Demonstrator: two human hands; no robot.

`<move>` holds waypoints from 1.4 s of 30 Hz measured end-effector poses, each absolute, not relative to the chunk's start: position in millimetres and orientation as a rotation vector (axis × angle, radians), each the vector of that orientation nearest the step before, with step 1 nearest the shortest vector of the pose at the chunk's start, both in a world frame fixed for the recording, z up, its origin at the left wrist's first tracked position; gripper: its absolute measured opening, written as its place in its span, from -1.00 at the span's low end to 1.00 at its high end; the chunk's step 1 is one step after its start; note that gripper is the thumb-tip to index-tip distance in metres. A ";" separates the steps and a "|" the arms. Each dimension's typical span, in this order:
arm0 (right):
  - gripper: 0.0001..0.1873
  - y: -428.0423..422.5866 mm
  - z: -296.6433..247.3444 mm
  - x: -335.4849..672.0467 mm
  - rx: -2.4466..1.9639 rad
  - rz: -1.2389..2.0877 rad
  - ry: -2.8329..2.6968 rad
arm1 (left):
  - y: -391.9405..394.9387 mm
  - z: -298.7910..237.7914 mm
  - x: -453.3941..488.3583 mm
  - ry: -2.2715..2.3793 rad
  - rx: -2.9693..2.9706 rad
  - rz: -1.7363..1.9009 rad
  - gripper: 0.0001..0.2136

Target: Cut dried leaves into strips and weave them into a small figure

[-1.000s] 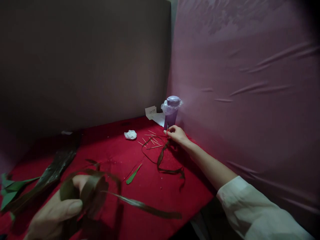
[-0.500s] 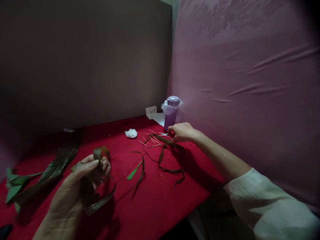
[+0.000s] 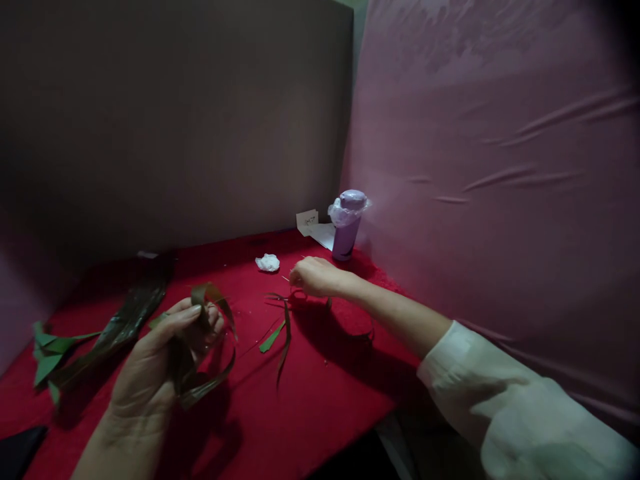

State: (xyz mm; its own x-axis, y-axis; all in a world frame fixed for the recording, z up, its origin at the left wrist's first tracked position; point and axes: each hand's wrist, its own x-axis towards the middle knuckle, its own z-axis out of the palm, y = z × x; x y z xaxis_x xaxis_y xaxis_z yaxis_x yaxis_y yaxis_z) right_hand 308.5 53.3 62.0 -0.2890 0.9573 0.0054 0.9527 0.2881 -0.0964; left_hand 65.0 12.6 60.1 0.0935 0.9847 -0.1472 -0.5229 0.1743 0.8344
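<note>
My left hand (image 3: 173,343) is closed, thumb against fingers, around a curled brownish-green leaf strip (image 3: 205,390) that loops out above and below it. Over the middle of the red table, my right hand (image 3: 315,277) has its fingers curled on a small pair of scissors (image 3: 298,295); a red handle loop shows under them and the blades point left. Just below the blades lie a thin brown leaf strip (image 3: 286,343) and a short green leaf piece (image 3: 272,338). Thin pale sticks are mostly covered by the right hand and forearm.
A purple tumbler (image 3: 347,230) with plastic wrap stands at the back, beside white papers (image 3: 320,232). Crumpled white tissue (image 3: 269,263) lies left of it. At left are long dark leaves (image 3: 127,310) and green leaf pieces (image 3: 50,353). A dark flat object (image 3: 23,450) sits at the near left edge.
My right hand has moved left and nearer with the scissors, away from the tumbler, and now covers most of the sticks. My left hand keeps its hold on the leaf strip.
</note>
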 end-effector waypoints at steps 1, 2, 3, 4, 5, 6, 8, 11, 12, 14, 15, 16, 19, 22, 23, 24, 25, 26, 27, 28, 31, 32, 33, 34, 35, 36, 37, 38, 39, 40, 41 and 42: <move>-0.73 57.3 60.1 302.3 -1.835 0.108 -2.461 | 14.3 57.5 63.1 0.799 0.705 1.239 -0.91; -0.72 60.6 59.5 298.7 -1.844 0.095 -2.444 | 16.0 54.9 61.1 0.779 0.706 1.226 -0.91; -0.72 63.0 59.8 297.3 -1.860 0.082 -2.425 | 17.6 52.6 59.2 0.758 0.706 1.216 -0.91; -0.73 64.4 60.3 298.0 -1.880 0.072 -2.407 | 18.9 50.8 57.6 0.754 0.705 1.219 -0.91; -0.74 64.6 60.5 300.1 -1.900 0.069 -2.393 | 19.8 49.5 56.4 0.751 0.705 1.219 -0.90; -0.76 63.6 60.2 302.8 -1.917 0.075 -2.388 | 20.3 48.7 55.5 0.750 0.705 1.218 -0.90; -0.79 58.2 57.1 307.7 -1.921 0.116 -2.403 | 20.2 48.1 54.8 0.759 0.704 1.216 -0.91; -0.82 43.8 47.9 308.4 -1.844 0.211 -2.478 | 18.6 48.0 54.5 0.762 0.729 1.199 -0.91; -0.83 38.3 44.5 307.1 -1.809 0.235 -2.503 | 18.0 47.9 54.5 0.757 0.747 1.188 -0.92; -0.84 27.9 38.0 304.7 -1.767 0.247 -2.532 | 17.2 47.5 54.4 0.743 0.792 1.165 -0.94; -0.85 23.4 35.1 304.3 -1.763 0.234 -2.533 | 16.9 47.3 54.5 0.737 0.815 1.155 -0.95; -0.86 19.3 32.2 304.8 -1.768 0.212 -2.527 | 16.7 47.1 54.7 0.732 0.836 1.146 -0.95; -0.83 9.3 23.5 311.5 -1.787 0.169 -2.516 | 16.2 46.8 55.7 0.722 0.861 1.137 -0.95; -0.82 0.9 14.3 323.8 -1.817 0.155 -2.523 | 15.6 46.6 57.0 0.720 0.852 1.135 -0.95; -0.85 -1.5 11.5 328.7 -1.843 0.136 -2.516 | 15.5 46.6 57.4 0.723 0.853 1.132 -0.95; -0.89 -3.5 9.1 334.1 -1.877 0.112 -2.503 | 15.3 46.7 57.6 0.726 0.852 1.131 -0.95; -0.91 -5.2 7.2 339.8 -1.920 0.086 -2.486 | 15.1 46.8 57.8 0.728 0.853 1.128 -0.96; -0.91 -6.6 5.8 345.7 -1.968 0.058 -2.466 | 14.9 46.9 57.9 0.729 0.856 1.125 -0.97; -0.90 -7.6 5.0 351.8 -2.019 0.026 -2.443 | 14.5 47.1 57.8 0.731 0.862 1.123 -0.97; -0.88 -8.4 4.8 357.8 -2.072 -0.010 -2.414 | 14.1 47.4 57.7 0.733 0.872 1.121 -0.97; -0.80 -9.3 7.2 374.5 -2.214 -0.156 -2.295 | 12.4 48.2 57.7 0.743 0.900 1.116 -0.96; -0.77 -9.3 8.7 379.0 -2.249 -0.206 -2.251 | 11.9 48.3 58.0 0.744 0.896 1.121 -0.96; -0.75 -9.0 10.4 382.5 -2.277 -0.245 -2.215 | 11.7 48.1 58.6 0.745 0.888 1.121 -0.95; -0.75 -8.6 12.3 384.9 -2.293 -0.267 -2.194 | 11.7 47.5 59.6 0.751 0.879 1.124 -0.95; -0.76 -8.1 14.5 385.7 -2.297 -0.275 -2.187 | 12.0 46.7 61.0 0.766 0.874 1.127 -0.95; -0.78 -7.6 17.2 384.7 -2.292 -0.275 -2.192 | 12.6 45.5 62.6 0.788 0.871 1.129 -0.95; -0.79 -7.2 20.5 381.6 -2.284 -0.284 -2.205 | 13.5 44.2 64.4 0.810 0.865 1.135 -0.96; -0.80 -7.1 24.5 376.4 -2.251 -0.292 -2.211 | 14.5 42.7 66.3 0.830 0.848 1.145 -0.96; -0.79 -7.3 29.0 368.9 -2.190 -0.287 -2.203 | 15.6 41.2 68.1 0.841 0.812 1.158 -0.96; -0.79 -8.1 33.9 359.3 -2.117 -0.271 -2.190 | 16.6 39.9 69.7 0.841 0.756 1.175 -0.96; -0.80 -9.5 38.8 348.0 -1.933 -0.157 -2.133 | 17.5 38.9 71.0 0.834 0.694 1.183 -0.96; -0.80 -11.5 43.3 335.2 -1.730 0.051 -2.066 | 18.2 38.1 71.9 0.826 0.627 1.193 -0.95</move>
